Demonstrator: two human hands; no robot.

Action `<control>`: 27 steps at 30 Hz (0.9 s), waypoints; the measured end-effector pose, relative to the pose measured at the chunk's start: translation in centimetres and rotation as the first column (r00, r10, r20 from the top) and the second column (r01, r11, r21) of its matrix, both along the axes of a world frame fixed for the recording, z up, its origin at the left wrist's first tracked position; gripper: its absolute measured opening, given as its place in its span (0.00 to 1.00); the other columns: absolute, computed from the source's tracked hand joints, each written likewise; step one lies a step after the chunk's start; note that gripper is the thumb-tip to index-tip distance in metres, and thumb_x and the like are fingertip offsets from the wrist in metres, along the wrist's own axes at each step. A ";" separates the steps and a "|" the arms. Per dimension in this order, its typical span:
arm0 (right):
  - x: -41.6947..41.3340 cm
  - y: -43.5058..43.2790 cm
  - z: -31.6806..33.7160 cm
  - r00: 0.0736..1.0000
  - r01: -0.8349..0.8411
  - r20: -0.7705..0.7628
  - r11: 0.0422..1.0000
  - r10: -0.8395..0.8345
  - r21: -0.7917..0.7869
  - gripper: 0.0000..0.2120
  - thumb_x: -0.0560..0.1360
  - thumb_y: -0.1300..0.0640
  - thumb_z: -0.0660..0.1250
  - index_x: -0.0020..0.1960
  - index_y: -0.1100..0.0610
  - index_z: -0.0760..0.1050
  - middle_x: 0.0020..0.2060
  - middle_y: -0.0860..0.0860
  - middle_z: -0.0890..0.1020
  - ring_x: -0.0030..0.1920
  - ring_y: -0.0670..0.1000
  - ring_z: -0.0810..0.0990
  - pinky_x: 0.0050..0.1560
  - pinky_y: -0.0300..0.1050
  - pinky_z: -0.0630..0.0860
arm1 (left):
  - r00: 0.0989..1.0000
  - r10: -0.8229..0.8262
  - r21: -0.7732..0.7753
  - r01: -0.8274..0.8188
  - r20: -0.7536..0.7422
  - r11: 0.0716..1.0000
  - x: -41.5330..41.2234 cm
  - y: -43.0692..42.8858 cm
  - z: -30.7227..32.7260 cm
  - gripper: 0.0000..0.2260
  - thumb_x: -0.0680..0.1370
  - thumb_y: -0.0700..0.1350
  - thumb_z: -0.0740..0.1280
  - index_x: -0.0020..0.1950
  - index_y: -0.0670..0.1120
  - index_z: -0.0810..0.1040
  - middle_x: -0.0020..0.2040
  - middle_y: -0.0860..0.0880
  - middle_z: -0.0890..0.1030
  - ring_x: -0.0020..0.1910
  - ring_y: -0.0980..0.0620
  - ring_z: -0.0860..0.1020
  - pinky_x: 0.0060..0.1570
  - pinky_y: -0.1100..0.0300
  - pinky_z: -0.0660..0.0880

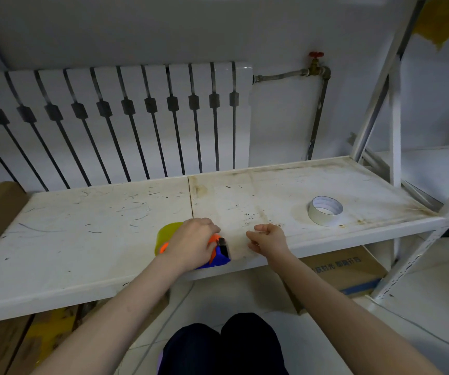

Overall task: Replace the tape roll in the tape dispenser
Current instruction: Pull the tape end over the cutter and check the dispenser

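Note:
A blue and orange tape dispenser [219, 256] lies near the front edge of the white shelf [83, 239]. A yellowish tape roll [165, 234] sits in it, partly hidden. My left hand [191, 246] presses down over the dispenser and grips it. My right hand [268, 239] is just to the right of it, fingers pinched together; a thin clear strip of tape may run between them, but I cannot tell. A white tape roll [325, 210] lies flat on the shelf farther right, apart from both hands.
A white radiator [115, 117] and a pipe with a red valve [315, 62] stand behind the shelf. Cardboard boxes [347, 269] sit under the shelf and at the left. A metal rack upright [395, 125] rises at the right. My knees [223, 345] are below.

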State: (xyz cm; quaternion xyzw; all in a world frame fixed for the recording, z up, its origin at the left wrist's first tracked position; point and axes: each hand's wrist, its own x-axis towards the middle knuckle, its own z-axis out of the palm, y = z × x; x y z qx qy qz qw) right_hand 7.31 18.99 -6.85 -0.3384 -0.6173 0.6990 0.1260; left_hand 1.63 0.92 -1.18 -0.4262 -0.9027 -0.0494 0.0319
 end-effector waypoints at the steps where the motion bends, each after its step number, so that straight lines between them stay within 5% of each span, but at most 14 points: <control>1: 0.1 0.0 0.0 1.000 0.011 -0.003 1.000 -0.011 -0.003 0.14 0.71 0.65 0.70 0.55 0.64 0.71 0.39 0.55 0.75 0.33 0.50 0.77 0.37 0.38 0.80 | 1.000 0.004 0.000 -0.004 0.006 1.000 -0.1 0.0 -0.3 0.15 0.75 0.46 0.61 0.60 0.47 0.78 0.56 0.48 0.80 0.56 0.48 0.77 0.57 0.55 0.73; 8: 0.3 0.0 0.4 0.998 0.052 -0.019 0.998 -0.053 -0.018 0.15 0.70 0.65 0.72 0.55 0.64 0.72 0.40 0.53 0.76 0.34 0.48 0.79 0.44 0.39 0.80 | 1.000 -0.024 -0.035 0.025 0.017 0.999 -0.6 -0.3 -1.0 0.11 0.71 0.47 0.65 0.50 0.46 0.80 0.48 0.47 0.81 0.48 0.47 0.78 0.50 0.54 0.75; 13: 0.6 0.3 1.6 0.998 0.032 -0.049 0.999 -0.034 -0.027 0.13 0.70 0.67 0.71 0.52 0.63 0.71 0.38 0.55 0.78 0.31 0.48 0.79 0.36 0.34 0.80 | 0.998 -0.045 -0.058 0.048 0.048 0.997 -0.6 -0.3 -1.0 0.12 0.69 0.47 0.66 0.50 0.47 0.80 0.49 0.48 0.82 0.48 0.47 0.78 0.52 0.52 0.75; 16: 0.9 0.4 1.7 1.000 0.011 -0.017 1.000 -0.011 0.012 0.09 0.69 0.69 0.70 0.39 0.61 0.71 0.32 0.54 0.72 0.28 0.48 0.75 0.33 0.34 0.79 | 0.997 -0.045 -0.069 0.049 0.056 0.996 -0.6 -0.3 -0.8 0.13 0.68 0.47 0.67 0.50 0.47 0.81 0.49 0.48 0.82 0.49 0.47 0.78 0.52 0.52 0.76; 19: 0.9 0.4 0.7 0.999 -0.037 0.024 0.999 0.038 -0.021 0.18 0.70 0.70 0.67 0.28 0.57 0.64 0.27 0.54 0.62 0.25 0.48 0.68 0.33 0.37 0.73 | 0.998 -0.031 -0.089 0.035 0.049 0.995 -0.6 -0.3 -0.7 0.11 0.68 0.48 0.67 0.48 0.46 0.81 0.48 0.47 0.82 0.47 0.47 0.78 0.50 0.53 0.76; 22: 1.2 0.0 0.4 0.986 -0.102 0.131 0.995 0.104 -0.016 0.04 0.71 0.65 0.70 0.39 0.65 0.78 0.28 0.56 0.73 0.27 0.49 0.75 0.38 0.40 0.79 | 0.998 -0.009 -0.076 0.014 0.060 0.997 -0.6 -0.3 -0.6 0.11 0.67 0.48 0.68 0.46 0.45 0.82 0.47 0.47 0.82 0.46 0.47 0.78 0.49 0.52 0.77; 23: 1.3 -0.1 0.4 0.979 -0.130 0.160 0.992 0.128 0.000 0.06 0.71 0.63 0.71 0.42 0.67 0.79 0.29 0.56 0.75 0.28 0.49 0.76 0.37 0.40 0.81 | 0.998 -0.006 -0.078 0.012 0.066 0.997 -0.6 -0.2 -0.6 0.12 0.67 0.48 0.68 0.47 0.45 0.82 0.47 0.47 0.82 0.47 0.47 0.78 0.49 0.53 0.77; 27: 1.4 -0.2 0.5 0.966 -0.174 0.200 0.984 0.166 0.023 0.09 0.70 0.64 0.72 0.34 0.64 0.74 0.26 0.55 0.75 0.22 0.47 0.75 0.24 0.35 0.73 | 0.998 -0.017 -0.099 0.023 0.059 0.995 -0.2 -0.2 -0.5 0.11 0.69 0.48 0.69 0.49 0.46 0.82 0.47 0.47 0.82 0.48 0.49 0.78 0.49 0.58 0.75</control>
